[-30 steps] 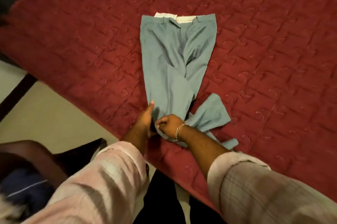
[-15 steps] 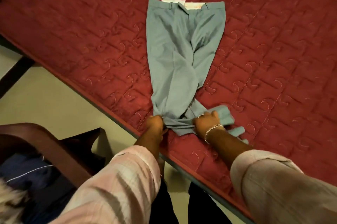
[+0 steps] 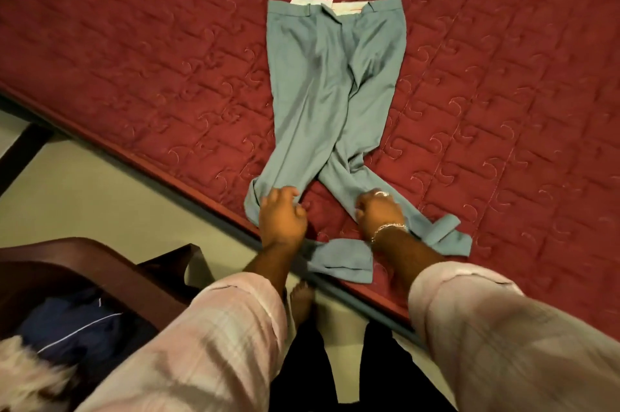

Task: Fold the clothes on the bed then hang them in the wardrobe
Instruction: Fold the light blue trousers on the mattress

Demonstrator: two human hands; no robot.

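The left hand is laid near the near edge of the bed, its fingers curled onto the lower part of one leg of the trousers. The right hand, with a bracelet at the wrist, is closed on the other leg just beside it. The two hands are held apart, with a strip of red bedcover seen between them, and each is clamped on its own trouser leg.

The trousers are spread flat on the bedcover, ahead of both hands. Their long axis is set roughly square to the near edge of the bed: the waistband is pointed toward the far side, the hems toward the person. The legs are crossed below the knee, so that an X is formed just beyond the hands. One hem is folded back on itself at the near edge between the forearms; the other is rumpled past the right wrist.

Pale checked sleeves are seen on both forearms. A dark wooden chair with dark blue cloth on it is stood on the floor at the left.
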